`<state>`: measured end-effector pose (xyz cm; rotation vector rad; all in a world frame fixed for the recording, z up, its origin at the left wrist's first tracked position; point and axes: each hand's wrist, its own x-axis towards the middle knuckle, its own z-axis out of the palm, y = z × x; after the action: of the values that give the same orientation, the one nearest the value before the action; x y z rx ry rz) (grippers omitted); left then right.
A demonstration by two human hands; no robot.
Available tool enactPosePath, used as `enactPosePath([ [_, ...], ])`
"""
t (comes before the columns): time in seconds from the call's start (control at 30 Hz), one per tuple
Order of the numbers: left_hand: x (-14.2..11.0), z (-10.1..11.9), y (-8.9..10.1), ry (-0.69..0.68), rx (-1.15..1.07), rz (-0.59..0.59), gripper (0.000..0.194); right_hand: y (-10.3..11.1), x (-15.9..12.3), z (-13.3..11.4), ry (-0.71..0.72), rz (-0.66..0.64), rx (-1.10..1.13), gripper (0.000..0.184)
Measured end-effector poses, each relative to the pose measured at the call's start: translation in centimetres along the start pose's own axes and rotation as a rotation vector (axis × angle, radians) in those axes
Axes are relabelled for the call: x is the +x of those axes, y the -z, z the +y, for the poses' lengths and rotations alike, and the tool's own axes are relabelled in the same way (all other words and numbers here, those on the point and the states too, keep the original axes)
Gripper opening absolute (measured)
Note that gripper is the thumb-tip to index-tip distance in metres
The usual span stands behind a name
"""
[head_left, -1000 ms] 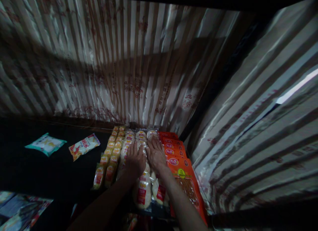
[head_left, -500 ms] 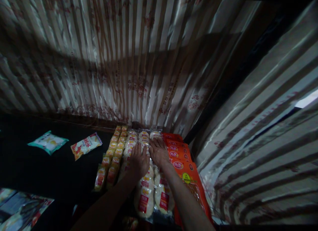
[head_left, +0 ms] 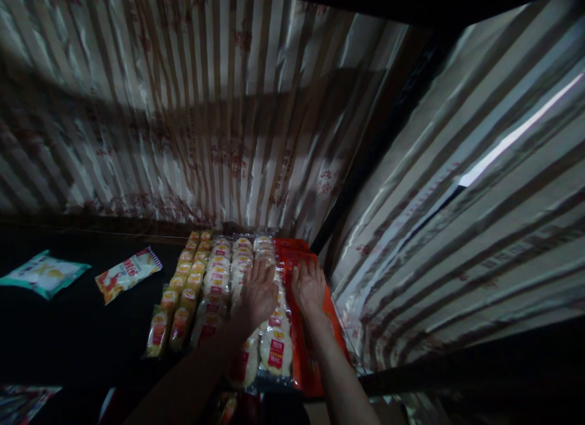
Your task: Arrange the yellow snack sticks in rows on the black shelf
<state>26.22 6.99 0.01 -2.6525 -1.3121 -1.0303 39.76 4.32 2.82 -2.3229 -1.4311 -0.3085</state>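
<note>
My left hand [head_left: 261,296] lies palm down, fingers stretched out, over the right-hand rows of white round cakes [head_left: 276,347] in clear wrappers with red labels. Flat on the red-orange packets [head_left: 299,352] beside them rests my right hand [head_left: 309,289], its fingers extended and slightly apart. Neither hand grips anything. Another row of the white cakes [head_left: 218,272] runs just left of my left hand. Two rows of smaller yellow wrapped cakes [head_left: 188,278] stand further left. My forearms cover the near parts of some rows and packets.
A white and orange snack bag [head_left: 128,274] and a teal-edged bag [head_left: 44,275] lie on the dark shelf [head_left: 91,333] at left. Striped, printed sheeting [head_left: 228,126] hangs behind and to the right. A dark post [head_left: 365,175] slants up beside the red packets.
My right hand has moved from the white cakes onto the red packets. My left hand has shifted right across the white rows. The view has turned right.
</note>
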Motion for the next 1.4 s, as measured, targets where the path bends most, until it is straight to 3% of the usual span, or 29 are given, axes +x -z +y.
enactPosePath([
  [0.2, 1.3, 3.0, -1.8, -0.024, -0.024, -0.085, 0.045, -1.4, -0.9, 3.9, -0.133, -0.024, 0.005, 0.057],
  [0.4, 1.4, 3.5, -3.1, -0.089, 0.015, -0.148, 0.042, -3.7, -1.8, 4.2, -0.064, -0.013, -0.034, 0.054],
  [0.53, 1.6, 3.3, -3.5, -0.099, 0.011, -0.146, 0.042, -3.7, -1.8, 4.0, -0.036, -0.001, -0.029, 0.053],
  [0.77, 4.2, 2.9, -3.3, 0.001, 0.041, -0.112, 0.044, -2.2, 1.4, 3.3, 0.059, -0.048, 0.01, 0.049],
  [1.07, 7.8, 1.8, -4.1, 0.023, 0.067, -0.334, 0.047, -2.6, 6.1, 2.6, 0.205, -0.189, -0.031, 0.046],
  [1.4, 10.9, 0.1, -5.4, 0.14, -0.004, -0.452, 0.051, -2.9, 9.2, 3.2, 0.231, -0.373, -0.069, 0.046],
])
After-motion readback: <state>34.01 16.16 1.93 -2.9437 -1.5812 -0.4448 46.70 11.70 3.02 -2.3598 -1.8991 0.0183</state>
